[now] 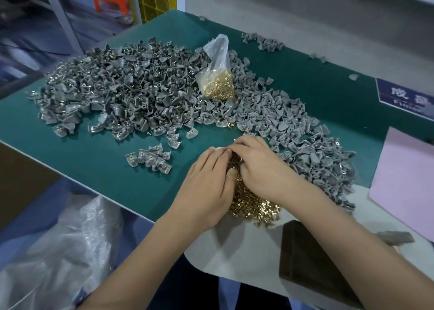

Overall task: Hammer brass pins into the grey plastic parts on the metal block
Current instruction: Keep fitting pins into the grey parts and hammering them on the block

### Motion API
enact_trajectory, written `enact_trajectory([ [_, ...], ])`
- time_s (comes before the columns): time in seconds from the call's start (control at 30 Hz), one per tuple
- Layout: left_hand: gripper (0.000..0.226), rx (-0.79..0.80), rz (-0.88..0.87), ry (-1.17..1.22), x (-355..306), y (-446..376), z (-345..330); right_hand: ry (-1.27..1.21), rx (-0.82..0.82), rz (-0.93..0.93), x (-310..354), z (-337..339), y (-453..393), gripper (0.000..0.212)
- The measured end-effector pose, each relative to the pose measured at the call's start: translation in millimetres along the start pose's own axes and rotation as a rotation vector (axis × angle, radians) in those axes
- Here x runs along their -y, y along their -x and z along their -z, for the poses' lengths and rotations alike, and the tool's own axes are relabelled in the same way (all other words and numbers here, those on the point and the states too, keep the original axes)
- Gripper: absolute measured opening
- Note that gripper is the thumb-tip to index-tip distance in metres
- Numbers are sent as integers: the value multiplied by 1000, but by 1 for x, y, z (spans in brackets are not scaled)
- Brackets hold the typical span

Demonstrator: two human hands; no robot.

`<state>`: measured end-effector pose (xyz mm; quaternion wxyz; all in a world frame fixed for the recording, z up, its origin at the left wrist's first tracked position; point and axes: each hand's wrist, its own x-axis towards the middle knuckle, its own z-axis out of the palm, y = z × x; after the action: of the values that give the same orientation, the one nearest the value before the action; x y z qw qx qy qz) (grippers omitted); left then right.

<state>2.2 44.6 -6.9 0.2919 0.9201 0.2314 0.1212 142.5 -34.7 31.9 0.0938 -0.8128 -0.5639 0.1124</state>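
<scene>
Brass pins [254,204]: loose heap at near table edge, under both hands; left hand [206,183] fingers straight, together, resting on heap; right hand [258,166] fingers curled into pins; clear bag [217,75] holds more pins, upright among grey plastic parts [122,86].

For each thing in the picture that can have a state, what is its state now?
plastic bag: open at the top, partly filled with brass pins
loose brass pins: heaped on the table, under both hands
left hand: resting on the pins; grip hidden
right hand: fingers curled into the pins; grip hidden
grey plastic parts: piled loosely
metal block: bare
</scene>
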Motion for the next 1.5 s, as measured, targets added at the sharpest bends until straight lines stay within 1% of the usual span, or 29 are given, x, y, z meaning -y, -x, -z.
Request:
enact_trajectory([
  [0.13,44,-26,-86,90,-4,11,1,-45,-13,19,-4,-1,21,38],
  [0.3,38,-43,-154,146,-5,18,0,-122,-110,20,-13,3,32,22],
  [0.5,38,-48,-149,268,-4,22,-2,-160,-121,-2,-13,9,42,15],
  [0.63,37,-114,-134,298,-9,24,1,-162,-215,-20,-16,12,57,11],
  [0.7,33,-153,-177,299,-17,22,4,-261,-251,-55,-19,19,67,8],
  [0.8,31,-192,-229,321,-36,19,6,-432,-243,-121,-23,28,81,10],
  [0.83,30,-203,-238,328,-44,19,6,-489,-266,-148,-26,33,88,10],
  [0.9,27,-218,-264,320,-62,17,5,-629,-383,-217,-38,45,104,9],
  [0.97,25,-149,-288,332,-84,14,-1,-760,-525,-295,-54,58,128,10],
  [1.03,23,2,-296,336,-105,8,-10,-902,-615,-348,-69,66,155,13],
  [1.07,21,77,-311,300,-116,3,-15,-955,-641,-377,-75,68,168,14],
  [1.17,16,214,-382,79,-144,-16,-27,-995,-678,-481,-88,65,199,14],
  [1.3,23,392,-504,-180,-173,-38,-40,-1005,-710,-571,-97,55,230,19],
  [1.43,25,438,-624,-375,-187,-50,-54,-1026,-710,-620,-98,49,246,20],
  [1.5,25,495,-688,-426,-191,-54,-58,-1026,-716,-629,-99,48,251,20],
])
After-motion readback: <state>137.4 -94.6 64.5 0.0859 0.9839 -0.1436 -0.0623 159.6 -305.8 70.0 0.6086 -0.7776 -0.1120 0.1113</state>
